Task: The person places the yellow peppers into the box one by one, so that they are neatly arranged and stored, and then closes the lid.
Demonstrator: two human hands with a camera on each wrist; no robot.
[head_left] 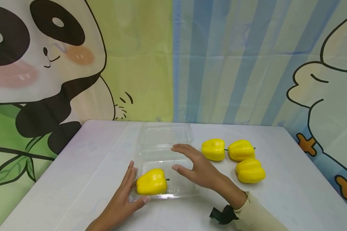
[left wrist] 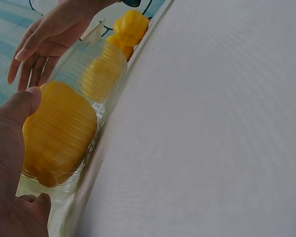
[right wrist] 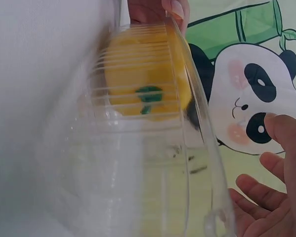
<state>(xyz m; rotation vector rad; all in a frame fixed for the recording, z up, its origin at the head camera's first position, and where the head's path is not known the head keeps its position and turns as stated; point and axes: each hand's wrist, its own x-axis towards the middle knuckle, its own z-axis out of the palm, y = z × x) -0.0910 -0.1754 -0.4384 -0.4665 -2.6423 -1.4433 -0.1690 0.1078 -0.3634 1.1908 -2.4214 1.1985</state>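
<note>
White surface (head_left: 84, 179) met a panda-printed backdrop (head_left: 138, 64); the left hand (head_left: 120, 197), unclenched, touched a clear container (head_left: 180, 190); the right hand (head_left: 198, 165) hung above, grasping nothing.

From above, the head view is looking forward and down at the table (head_left: 60, 186). Low and close, the left wrist view is facing right and the right wrist view left toward the panda (right wrist: 259, 98), both sharing the clear box (head_left: 180, 186) and its pepper (head_left: 151, 182).

We find the head view evenly bright — glints on the clear container (head_left: 182, 190) — the wrist views dimmer and softer.
</note>
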